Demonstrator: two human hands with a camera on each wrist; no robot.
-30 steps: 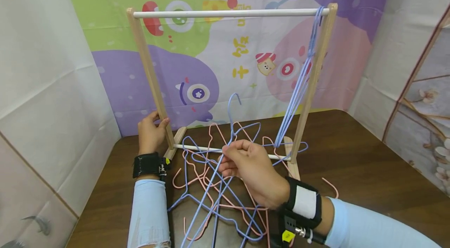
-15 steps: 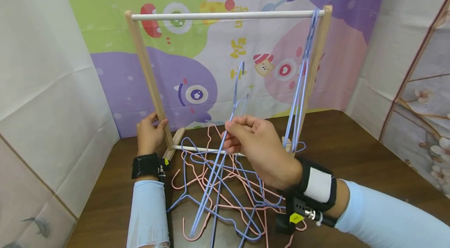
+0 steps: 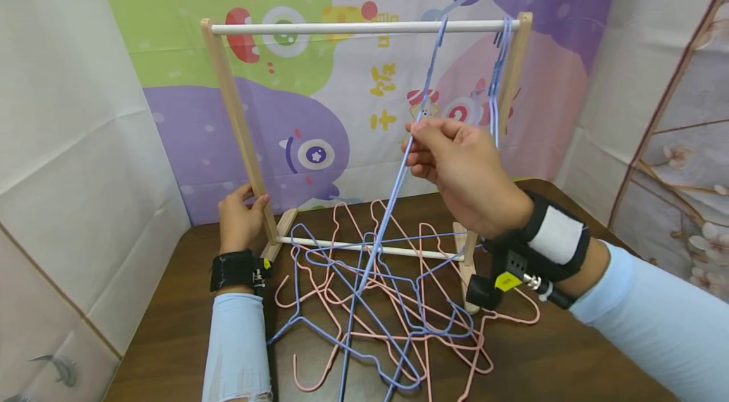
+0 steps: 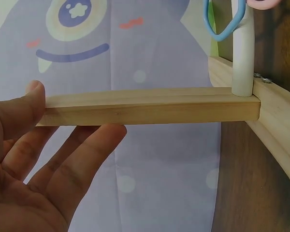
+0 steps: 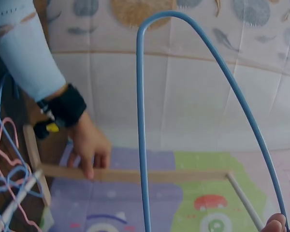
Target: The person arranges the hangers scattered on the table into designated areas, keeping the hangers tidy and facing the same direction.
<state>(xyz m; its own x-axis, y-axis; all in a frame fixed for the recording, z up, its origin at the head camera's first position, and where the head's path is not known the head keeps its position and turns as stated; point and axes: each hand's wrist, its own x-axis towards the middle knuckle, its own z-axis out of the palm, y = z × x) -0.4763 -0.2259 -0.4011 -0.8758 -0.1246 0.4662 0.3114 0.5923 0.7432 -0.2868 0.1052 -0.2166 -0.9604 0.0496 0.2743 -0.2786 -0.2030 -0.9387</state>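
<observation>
My right hand (image 3: 469,171) pinches a blue clothes hanger (image 3: 394,202) near its neck. That hanger is seen almost edge-on and slants down to the left, its hook overlapping the white top rod (image 3: 319,29) in the head view. The right wrist view shows one rounded end of the blue hanger (image 5: 141,96) with fingertips at the lower right. With thumb and fingers, my left hand (image 3: 242,223) grips the left wooden post (image 3: 232,101) of the rack low down; the left wrist view shows this post (image 4: 150,111) between them. Several blue hangers (image 3: 500,63) hang at the rod's right end.
A tangle of pink hangers (image 3: 424,339) and blue hangers (image 3: 319,326) lies on the dark wooden table (image 3: 165,326), around the rack's lower white rod (image 3: 421,252). A cartoon-print cloth (image 3: 307,117) hangs behind, and pale cloth (image 3: 74,136) stands at both sides.
My right hand has lifted the blue hanger up and to the right, from over the pile to the top rod. The hanger has turned nearly edge-on. My left hand keeps its grip on the post.
</observation>
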